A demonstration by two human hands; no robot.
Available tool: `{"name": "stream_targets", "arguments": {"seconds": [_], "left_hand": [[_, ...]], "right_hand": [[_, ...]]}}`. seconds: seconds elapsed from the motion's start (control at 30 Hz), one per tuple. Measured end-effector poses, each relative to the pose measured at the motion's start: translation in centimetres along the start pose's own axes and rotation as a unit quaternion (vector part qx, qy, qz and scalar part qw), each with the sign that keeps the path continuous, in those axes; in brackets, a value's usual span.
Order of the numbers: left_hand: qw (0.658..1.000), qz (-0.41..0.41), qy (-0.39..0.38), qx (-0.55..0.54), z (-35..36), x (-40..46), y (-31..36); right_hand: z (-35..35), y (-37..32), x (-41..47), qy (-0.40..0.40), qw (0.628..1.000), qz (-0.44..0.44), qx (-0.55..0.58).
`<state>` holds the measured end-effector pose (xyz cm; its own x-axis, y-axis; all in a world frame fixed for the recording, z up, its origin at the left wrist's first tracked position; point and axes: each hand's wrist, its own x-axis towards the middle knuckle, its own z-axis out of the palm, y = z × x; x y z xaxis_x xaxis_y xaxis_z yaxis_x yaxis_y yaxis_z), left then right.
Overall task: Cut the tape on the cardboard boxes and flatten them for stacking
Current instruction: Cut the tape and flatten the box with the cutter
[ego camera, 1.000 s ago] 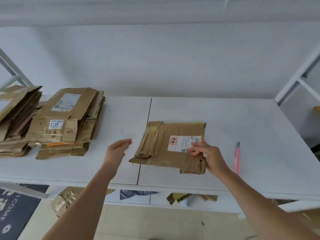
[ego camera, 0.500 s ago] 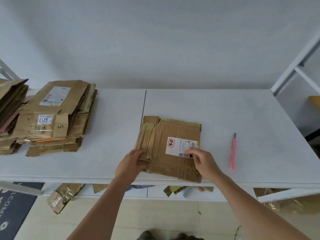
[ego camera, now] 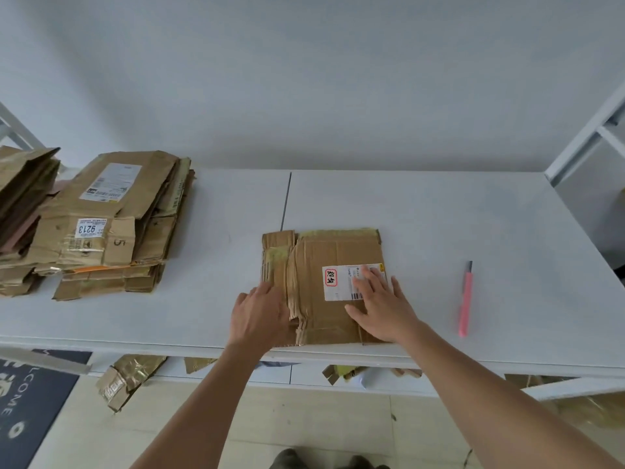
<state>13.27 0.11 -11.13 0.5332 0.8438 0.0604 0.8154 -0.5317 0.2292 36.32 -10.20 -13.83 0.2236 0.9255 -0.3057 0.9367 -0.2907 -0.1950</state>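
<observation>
Cardboard, brown and squashed flat into a box shape with a white paper label (ego camera: 323, 282), lies near the front edge of the white table (ego camera: 439, 218), right in front of the person. Both hands lie spread on it with the fingers straight, pressing down and not gripping. The left hand (ego camera: 258, 313) pushes on the crumpled folded flaps at the left side, and the right hand (ego camera: 382, 308) pushes on the label side, so the two hands are apart with bare cardboard between them. My guess is that the box is being pressed flat before it goes on a pile. What could go wrong: the bent flaps on the left look springy, so they may pop back up when the hands lift. The box also sits close to the table edge, so a hard push toward the person could slide it off onto the floor. The thin pink cutter (ego camera: 466, 299) lies on the table to the right, well apart from the hands; a quick reach that way could knock it or nick a finger. To the far left stands the pile of flattened brown boxes (ego camera: 111, 225), and it leans a bit, so one more box dropped on carelessly could tip it. No open box, bin or tray is in view, so nothing is holding anything inside.
</observation>
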Motion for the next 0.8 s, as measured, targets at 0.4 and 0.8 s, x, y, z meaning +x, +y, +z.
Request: {"name": "stream_targets", "arguments": {"seconds": [0.4,0.8], "left_hand": [[1.0,-0.008,-0.016,-0.023,6.0,-1.5,1.8],[0.997,-0.008,0.075,0.029,5.7,1.6,2.5]], "right_hand": [[3.5,-2.9,-0.6,0.144,0.987,0.071,0.001],[1.9,-1.8,2.8,0.186,0.978,0.071,-0.054]]}}
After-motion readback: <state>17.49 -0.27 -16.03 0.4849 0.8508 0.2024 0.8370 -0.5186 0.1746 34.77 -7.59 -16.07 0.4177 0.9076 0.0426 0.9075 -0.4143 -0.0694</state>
